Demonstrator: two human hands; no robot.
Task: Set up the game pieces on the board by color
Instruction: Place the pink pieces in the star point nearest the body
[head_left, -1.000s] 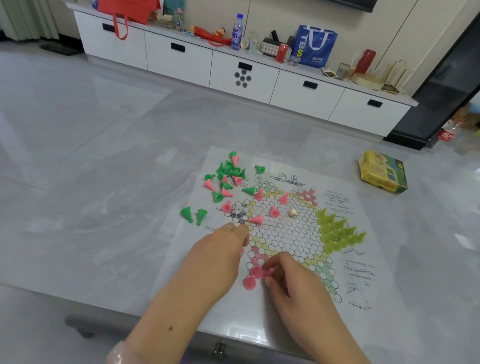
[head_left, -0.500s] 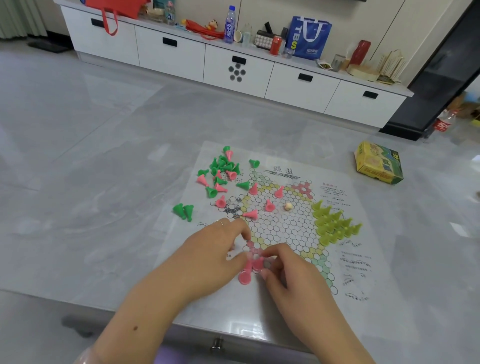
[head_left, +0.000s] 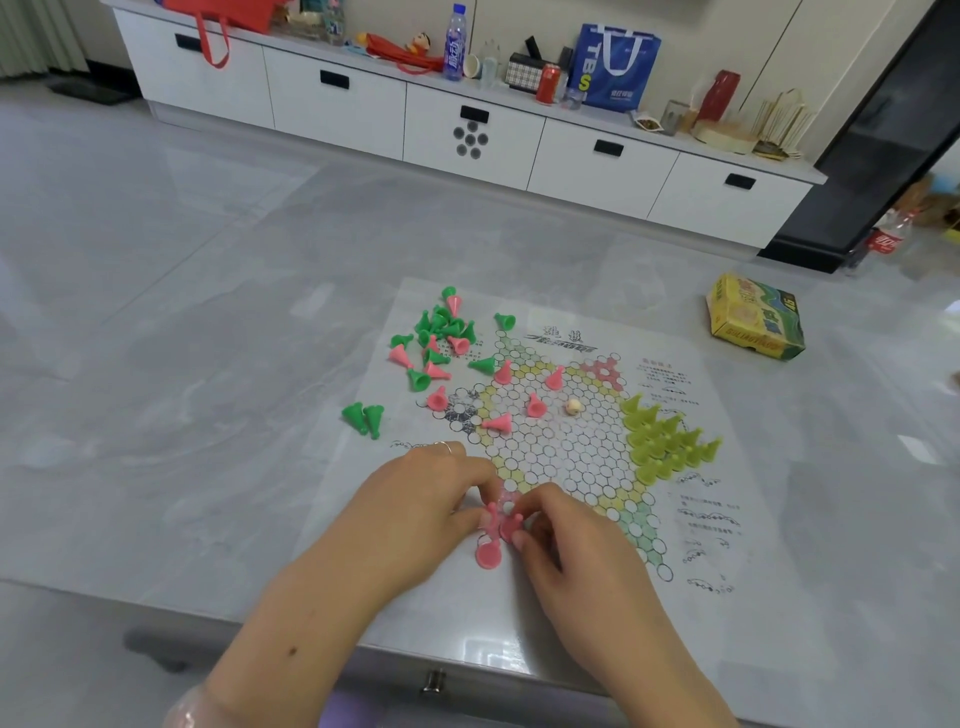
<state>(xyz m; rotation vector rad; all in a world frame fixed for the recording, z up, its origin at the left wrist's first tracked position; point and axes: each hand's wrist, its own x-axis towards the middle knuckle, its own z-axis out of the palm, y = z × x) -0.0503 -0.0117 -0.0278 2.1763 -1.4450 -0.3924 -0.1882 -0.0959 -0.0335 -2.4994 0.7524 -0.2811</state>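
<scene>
- Two hands work at the near edge of the board (head_left: 524, 613), which lies flat on the grey surface (head_left: 208, 415) close to its near edge.
- Head view: the left hand (head_left: 415, 509) curls its fingers (head_left: 470, 517) onto an upright pink piece (head_left: 491, 517); the right hand (head_left: 566, 545) pinches a second pink piece (head_left: 510, 526) just beside it. Both sit at the board's near pink point.
- One more pink piece (head_left: 488, 555) lies tipped over, its round base showing, just in front of the two held ones.
- Loose pink pieces (head_left: 535, 405) are scattered across the middle of the board, and a mixed green and pink heap (head_left: 441, 332) sits by its far left corner; two green pieces (head_left: 363, 418) lie off the board on the surface.
- Yellow pieces (head_left: 665, 441) stand packed in the right point, which looks finished. A small pale bead (head_left: 572, 407) rests mid-board.
- A yellow box (head_left: 756, 318) sits toward the far right of the surface.
- Handling, as a judgement: these are small, hollow-looking plastic cones, light and stiff, and likely to topple or skid on the glossy sheet. Best pinched at the narrow top and set straight down on the wide base.
</scene>
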